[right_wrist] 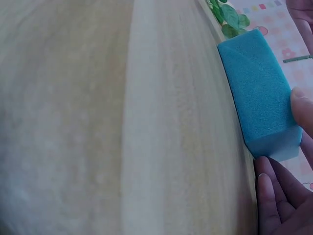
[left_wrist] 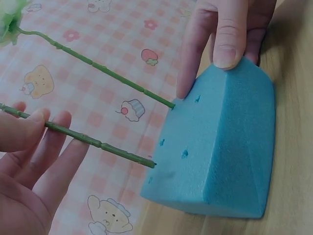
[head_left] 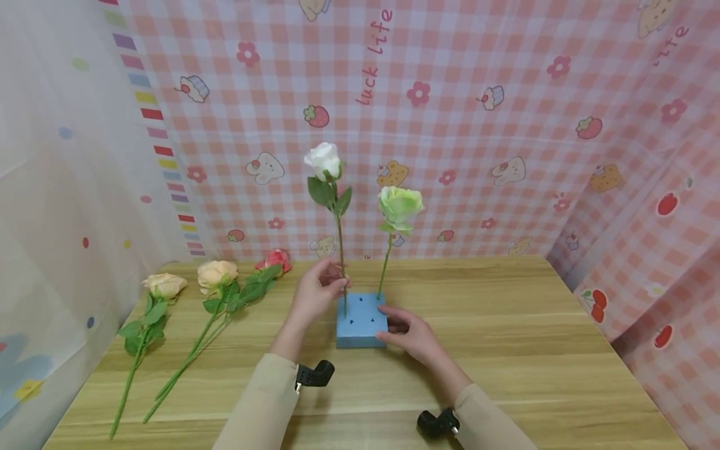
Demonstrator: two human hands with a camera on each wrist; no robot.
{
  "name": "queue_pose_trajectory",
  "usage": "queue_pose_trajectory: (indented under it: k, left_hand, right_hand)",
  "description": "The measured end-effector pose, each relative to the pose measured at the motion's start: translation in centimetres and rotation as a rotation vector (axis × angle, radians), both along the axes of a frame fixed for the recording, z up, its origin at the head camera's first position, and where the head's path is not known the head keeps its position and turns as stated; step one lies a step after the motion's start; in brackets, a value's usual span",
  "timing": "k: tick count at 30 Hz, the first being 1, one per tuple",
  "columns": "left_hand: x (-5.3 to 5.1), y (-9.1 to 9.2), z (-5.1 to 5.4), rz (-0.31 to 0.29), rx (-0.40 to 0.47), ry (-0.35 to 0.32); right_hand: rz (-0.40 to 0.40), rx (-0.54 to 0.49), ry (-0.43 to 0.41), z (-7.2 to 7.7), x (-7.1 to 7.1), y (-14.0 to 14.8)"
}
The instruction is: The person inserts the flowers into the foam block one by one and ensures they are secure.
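Observation:
A blue foam block (head_left: 362, 342) with several small holes in its top stands on the table. My left hand (head_left: 316, 292) pinches the stem of a white rose (head_left: 324, 160) between thumb and fingers. The lower tip of that stem (left_wrist: 122, 153) points at the block's top, just apart from it, in the left wrist view. A pale green rose (head_left: 400, 206) stands in the block's far right corner, its stem leaning right. At the block's right side, my right hand (head_left: 413, 334) holds it, thumb at the near corner and index finger by the far one.
Left on the wooden table (head_left: 484, 375) lie two cream roses (head_left: 164, 285) and a pink-red rose (head_left: 275, 260), their stems toward the near edge. A checked cloth (head_left: 450, 131) hangs behind the table, with another cloth (head_left: 62, 187) at the left.

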State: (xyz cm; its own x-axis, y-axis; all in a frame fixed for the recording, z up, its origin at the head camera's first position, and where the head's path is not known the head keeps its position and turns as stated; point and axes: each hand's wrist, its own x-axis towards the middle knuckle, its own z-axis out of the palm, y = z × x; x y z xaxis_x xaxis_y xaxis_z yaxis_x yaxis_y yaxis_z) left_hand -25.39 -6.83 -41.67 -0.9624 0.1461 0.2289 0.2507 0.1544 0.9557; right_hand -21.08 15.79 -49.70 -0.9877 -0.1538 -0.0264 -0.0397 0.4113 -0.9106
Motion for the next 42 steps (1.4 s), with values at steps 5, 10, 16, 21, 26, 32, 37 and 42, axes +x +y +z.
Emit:
queue_pose_trajectory:
  k: [5, 10, 16, 21, 26, 32, 37, 42]
  left_hand:
    - [-0.7, 0.7, 0.4, 0.009, 0.033, -0.028]
    - [-1.4, 1.5, 0.9, -0.018, 0.085, -0.033]
    - [-2.1, 2.0, 1.2, -0.025, 0.062, -0.025]
    - [-2.6, 2.3, 1.1, -0.028, 0.052, -0.019]
    - [-2.9, 2.6, 0.7, -0.048, 0.054, -0.008]
    - [-3.0, 3.1, 0.1, -0.051, 0.024, 0.033]
    - [-2.7, 3.3, -0.4, -0.043, -0.006, 0.08]
    - [-2.5, 3.5, -0.5, -0.034, -0.02, 0.104]
  right_hand:
    - [-0.001, 0.001, -0.006, -0.1, -0.1, 0.0]
    - [-0.004, 0.001, 0.001, -0.1, -0.1, 0.1]
    - [0.002, -0.003, 0.007, -0.1, 0.0, 0.1]
    - [-0.002, -0.005, 0.008, -0.2, 0.0, 0.1]
    - [-0.011, -0.006, 0.004, -0.2, 0.0, 0.1]
    - [0.001, -0.013, 0.011, -0.1, -0.1, 0.0]
    - [-0.001, -0.025, 0.016, 0.0, 0.1, -0.1]
    - [-0.005, -0.029, 0.018, 0.0, 0.1, -0.2]
